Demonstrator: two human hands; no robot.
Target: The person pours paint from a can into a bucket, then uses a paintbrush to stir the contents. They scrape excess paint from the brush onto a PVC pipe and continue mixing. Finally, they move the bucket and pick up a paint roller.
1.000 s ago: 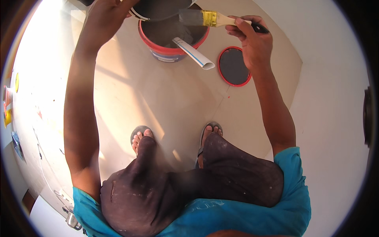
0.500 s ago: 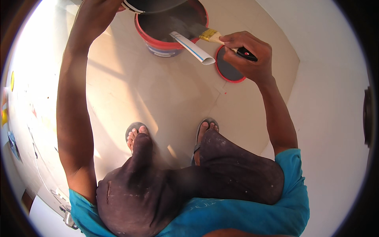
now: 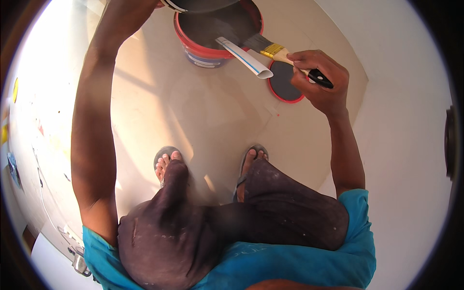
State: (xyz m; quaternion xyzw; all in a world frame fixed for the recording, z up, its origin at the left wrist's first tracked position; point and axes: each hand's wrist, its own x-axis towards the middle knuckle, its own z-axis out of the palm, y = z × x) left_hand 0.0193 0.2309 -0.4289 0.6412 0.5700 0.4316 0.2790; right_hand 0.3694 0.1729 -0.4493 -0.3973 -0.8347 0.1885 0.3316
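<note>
I see my right hand (image 3: 321,79) at the upper right of the frame, fingers curled firmly around the handle of a paintbrush (image 3: 273,50) with a yellow band. Its dark bristles slant up and left, over the right rim of a red-rimmed bucket (image 3: 203,52) at the upper centre; I can't tell whether they touch the dark grey contents. My left hand (image 3: 140,7) is mostly cut off by the upper edge, beside a dark, round container (image 3: 208,4) above the bucket; I can't tell how its fingers are set. A white, blue-striped tube (image 3: 246,59) leans out of the bucket toward the lower right. Beyond, a red-rimmed dark disc (image 3: 285,84) lies on the beige floor (image 3: 222,111), partly behind my right hand.
</note>
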